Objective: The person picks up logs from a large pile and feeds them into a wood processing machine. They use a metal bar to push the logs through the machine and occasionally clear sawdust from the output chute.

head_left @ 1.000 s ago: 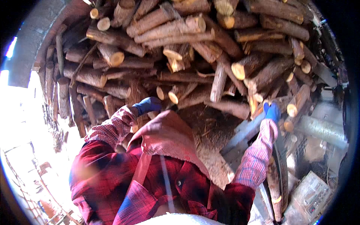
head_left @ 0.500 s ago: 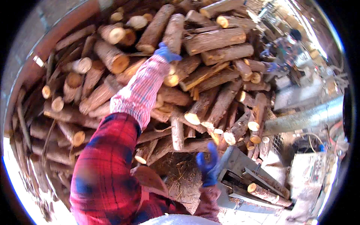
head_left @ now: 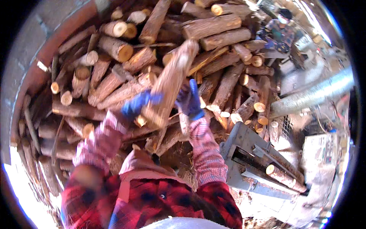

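Observation:
A bark-covered log (head_left: 173,78) is raised over the woodpile, tilted with its far end toward the upper right. My left hand (head_left: 138,104), in a blue glove, grips it near its lower end, with the fingers slightly smeared by motion. On the log's right side my right hand (head_left: 190,101), gloved likewise, holds it. One of that hand's digits points up beside the bark, and its other fingers are partly hidden. Behind and below lie stacked cut logs (head_left: 211,27) with pale sawn ends.
At the lower right stands a grey metal trough (head_left: 244,145) with a short log (head_left: 284,178) lying in it. A large pale pipe (head_left: 314,91) crosses the right side. Another person (head_left: 280,32) works at the upper right. A rusty wall edge (head_left: 63,32) bounds the pile at left.
The log that my left hand was reaching to at the top of the pile is now lifted and drawn closer. My right hand has moved up from beside the trough onto the log.

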Demonstrator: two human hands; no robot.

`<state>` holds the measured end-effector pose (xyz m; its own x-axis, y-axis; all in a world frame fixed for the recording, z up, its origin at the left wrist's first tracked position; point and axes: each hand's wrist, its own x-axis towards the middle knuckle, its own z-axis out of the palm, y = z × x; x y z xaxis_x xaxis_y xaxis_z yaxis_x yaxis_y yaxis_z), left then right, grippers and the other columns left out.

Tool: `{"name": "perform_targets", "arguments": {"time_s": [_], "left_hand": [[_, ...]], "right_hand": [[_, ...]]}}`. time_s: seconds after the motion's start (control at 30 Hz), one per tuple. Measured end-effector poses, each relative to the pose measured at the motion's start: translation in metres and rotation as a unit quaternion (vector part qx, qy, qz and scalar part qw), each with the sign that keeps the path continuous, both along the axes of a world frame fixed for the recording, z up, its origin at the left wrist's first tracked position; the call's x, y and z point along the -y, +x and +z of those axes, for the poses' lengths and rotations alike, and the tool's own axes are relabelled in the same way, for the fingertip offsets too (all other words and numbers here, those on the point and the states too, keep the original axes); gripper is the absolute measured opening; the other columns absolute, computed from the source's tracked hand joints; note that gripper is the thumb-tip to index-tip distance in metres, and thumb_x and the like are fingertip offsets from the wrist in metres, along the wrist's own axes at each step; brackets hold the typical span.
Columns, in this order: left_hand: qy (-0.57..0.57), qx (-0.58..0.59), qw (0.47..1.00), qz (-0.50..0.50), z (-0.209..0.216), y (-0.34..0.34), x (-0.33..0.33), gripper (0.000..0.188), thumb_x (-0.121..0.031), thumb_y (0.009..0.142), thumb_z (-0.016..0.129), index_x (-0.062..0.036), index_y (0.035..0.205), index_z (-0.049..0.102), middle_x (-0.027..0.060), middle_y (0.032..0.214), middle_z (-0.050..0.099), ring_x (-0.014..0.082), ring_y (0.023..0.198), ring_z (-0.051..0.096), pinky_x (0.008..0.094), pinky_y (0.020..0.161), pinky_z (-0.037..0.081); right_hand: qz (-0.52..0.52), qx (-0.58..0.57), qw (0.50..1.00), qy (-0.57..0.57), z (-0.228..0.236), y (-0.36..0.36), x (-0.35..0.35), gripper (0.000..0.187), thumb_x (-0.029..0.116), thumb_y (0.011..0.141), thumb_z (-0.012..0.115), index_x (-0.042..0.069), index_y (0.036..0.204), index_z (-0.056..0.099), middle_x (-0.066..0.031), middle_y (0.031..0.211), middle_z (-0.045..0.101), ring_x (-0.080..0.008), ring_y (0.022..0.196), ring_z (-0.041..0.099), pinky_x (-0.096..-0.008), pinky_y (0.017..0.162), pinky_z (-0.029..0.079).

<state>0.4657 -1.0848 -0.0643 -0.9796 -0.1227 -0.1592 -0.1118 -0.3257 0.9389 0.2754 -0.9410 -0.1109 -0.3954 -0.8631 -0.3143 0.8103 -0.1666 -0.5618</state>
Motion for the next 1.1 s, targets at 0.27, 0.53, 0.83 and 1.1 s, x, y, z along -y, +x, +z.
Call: {"name": "perform_targets", "arguments": {"time_s": [0.27, 0.53, 0.83, 1.1], "left_hand": [[-0.247, 0.040, 0.967, 0.037, 0.040, 0.054, -0.128, 0.105, -0.022, 0.066, 0.085, -0.0016, 0.146, 0.019, 0.0111, 0.136, 0.044, 0.0215, 0.124, 0.042, 0.0347, 0.100, 0.039], [-0.208, -0.251, 0.936, -0.137, 0.053, -0.034, -0.230, 0.109, -0.014, 0.061, 0.083, -0.0050, 0.148, 0.017, 0.0102, 0.145, 0.035, 0.0227, 0.134, 0.033, 0.0373, 0.110, 0.027], [-0.633, -0.368, 0.642, -0.229, 0.050, -0.215, -0.380, 0.100, -0.038, 0.065, 0.081, -0.0119, 0.145, 0.026, 0.0201, 0.118, 0.054, 0.0342, 0.102, 0.058, 0.0452, 0.088, 0.048], [-0.629, -0.341, 0.672, -0.191, 0.009, -0.205, -0.444, 0.056, -0.034, 0.076, 0.072, -0.0071, 0.120, 0.051, 0.0140, 0.110, 0.060, 0.0305, 0.101, 0.060, 0.0409, 0.087, 0.048]], "right_hand": [[-0.130, 0.029, 0.984, -0.119, 0.011, 0.049, -0.080, 0.071, 0.062, 0.087, 0.047, 0.012, 0.138, 0.042, -0.0090, 0.128, 0.054, -0.0281, 0.113, 0.054, -0.0443, 0.098, 0.044], [-0.447, -0.139, 0.832, -0.297, 0.071, -0.025, -0.239, 0.049, 0.033, 0.102, 0.037, 0.002, 0.139, 0.037, -0.0069, 0.144, 0.037, -0.0211, 0.130, 0.039, -0.0345, 0.111, 0.029], [-0.731, -0.237, 0.629, 0.119, 0.076, 0.036, -0.488, 0.047, 0.032, 0.097, 0.049, 0.009, 0.136, 0.041, -0.0099, 0.130, 0.051, -0.0233, 0.119, 0.050, -0.0367, 0.100, 0.039], [-0.547, -0.465, 0.652, 0.243, 0.055, 0.070, -0.423, 0.046, 0.033, 0.096, 0.051, 0.000, 0.128, 0.048, -0.0120, 0.123, 0.054, -0.0221, 0.108, 0.053, -0.0362, 0.095, 0.042]]}}
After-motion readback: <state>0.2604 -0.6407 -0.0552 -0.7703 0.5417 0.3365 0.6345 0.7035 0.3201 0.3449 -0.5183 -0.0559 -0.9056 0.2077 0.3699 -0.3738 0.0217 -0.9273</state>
